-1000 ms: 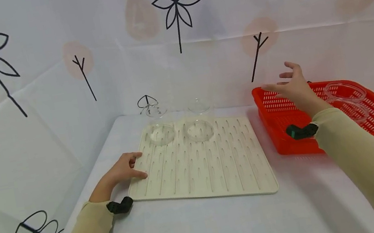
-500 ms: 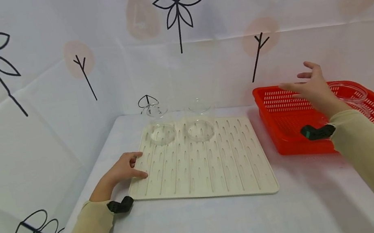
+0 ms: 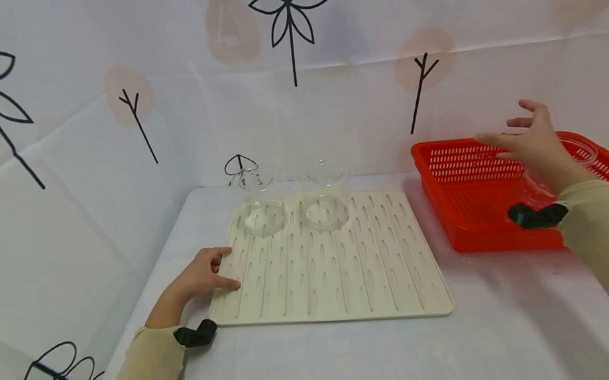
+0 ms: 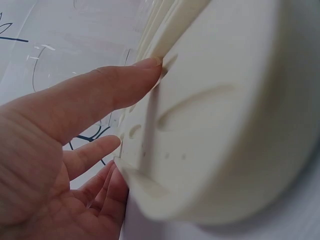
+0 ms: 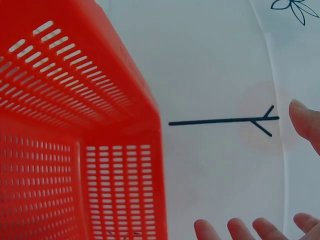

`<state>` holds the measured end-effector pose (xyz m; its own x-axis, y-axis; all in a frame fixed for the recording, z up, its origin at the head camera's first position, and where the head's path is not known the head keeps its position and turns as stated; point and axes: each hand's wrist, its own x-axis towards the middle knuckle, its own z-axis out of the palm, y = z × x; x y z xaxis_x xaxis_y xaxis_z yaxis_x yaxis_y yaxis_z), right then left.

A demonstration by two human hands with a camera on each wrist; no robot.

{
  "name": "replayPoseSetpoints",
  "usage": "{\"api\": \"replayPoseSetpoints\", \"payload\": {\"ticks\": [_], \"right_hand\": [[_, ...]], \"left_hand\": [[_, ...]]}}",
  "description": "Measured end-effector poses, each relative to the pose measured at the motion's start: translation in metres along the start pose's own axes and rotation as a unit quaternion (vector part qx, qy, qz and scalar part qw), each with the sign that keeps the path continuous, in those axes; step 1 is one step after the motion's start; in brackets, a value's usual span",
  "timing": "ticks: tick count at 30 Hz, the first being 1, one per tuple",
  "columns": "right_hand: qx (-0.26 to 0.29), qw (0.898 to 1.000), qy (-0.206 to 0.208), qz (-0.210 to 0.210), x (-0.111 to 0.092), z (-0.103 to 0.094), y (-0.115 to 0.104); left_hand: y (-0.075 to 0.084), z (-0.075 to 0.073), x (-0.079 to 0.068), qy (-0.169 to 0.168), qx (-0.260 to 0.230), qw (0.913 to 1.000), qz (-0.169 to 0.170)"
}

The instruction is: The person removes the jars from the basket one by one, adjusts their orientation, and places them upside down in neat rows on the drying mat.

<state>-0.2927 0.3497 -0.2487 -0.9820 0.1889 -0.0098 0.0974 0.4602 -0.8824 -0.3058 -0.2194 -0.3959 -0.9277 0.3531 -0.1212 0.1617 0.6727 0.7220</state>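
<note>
My left hand (image 3: 198,278) rests at the left edge of a cream ridged drying mat (image 3: 327,290). In the left wrist view, its straight thumb (image 4: 115,85) touches the mat's top while the other fingers lie by the edge. My right hand (image 3: 539,147) hovers over a red slotted plastic basket (image 3: 488,241), thumb and fingers spread, holding nothing. Under and behind that hand, a clear cup (image 3: 583,148) lies inside the basket, partly hidden by hand and wrist. Two clear cups, a left one (image 3: 263,218) and a right one (image 3: 327,214), stand upright on the mat's far part.
A white cloth covers the table (image 3: 311,377). Behind it hangs a white printed curtain (image 3: 358,114), close to the far side of the mat and basket. The basket stands to the right of the mat, a narrow strip of cloth between them.
My right hand has moved rightward over the basket, from its left part toward the clear cup, with fingers still spread. The left hand, mat and two standing cups stay as they were.
</note>
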Motion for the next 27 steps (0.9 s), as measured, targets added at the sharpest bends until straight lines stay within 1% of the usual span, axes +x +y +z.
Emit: {"api": "replayPoseSetpoints", "payload": {"ticks": [6, 9, 12, 15, 21, 25, 27], "right_hand": [[-0.011, 1.0, -0.002, -0.007, -0.001, -0.012, 0.008], [-0.02, 1.0, 0.004, -0.001, -0.002, -0.017, 0.01], [-0.022, 1.0, 0.014, 0.007, -0.003, -0.023, 0.012], [-0.005, 1.0, 0.025, 0.013, -0.004, -0.028, 0.013], [0.062, 0.997, 0.046, 0.011, -0.005, -0.039, 0.018], [0.046, 0.997, 0.062, 0.028, -0.006, -0.047, 0.024], [0.012, 0.997, 0.067, 0.037, -0.007, -0.052, 0.027]], "left_hand": [[0.0, 0.0, 0.0, 0.001, -0.005, 1.0, -0.001], [0.0, 0.0, 0.0, 0.002, -0.007, 1.0, -0.005], [0.0, 0.0, 0.0, 0.002, -0.004, 1.0, 0.0], [0.001, -0.001, -0.001, 0.003, -0.002, 1.0, 0.002], [0.0, -0.002, -0.001, 0.005, 0.001, 1.0, 0.0], [0.0, -0.002, -0.001, 0.007, 0.003, 1.0, -0.003], [-0.001, -0.002, -0.001, 0.006, 0.005, 1.0, -0.002]]}}
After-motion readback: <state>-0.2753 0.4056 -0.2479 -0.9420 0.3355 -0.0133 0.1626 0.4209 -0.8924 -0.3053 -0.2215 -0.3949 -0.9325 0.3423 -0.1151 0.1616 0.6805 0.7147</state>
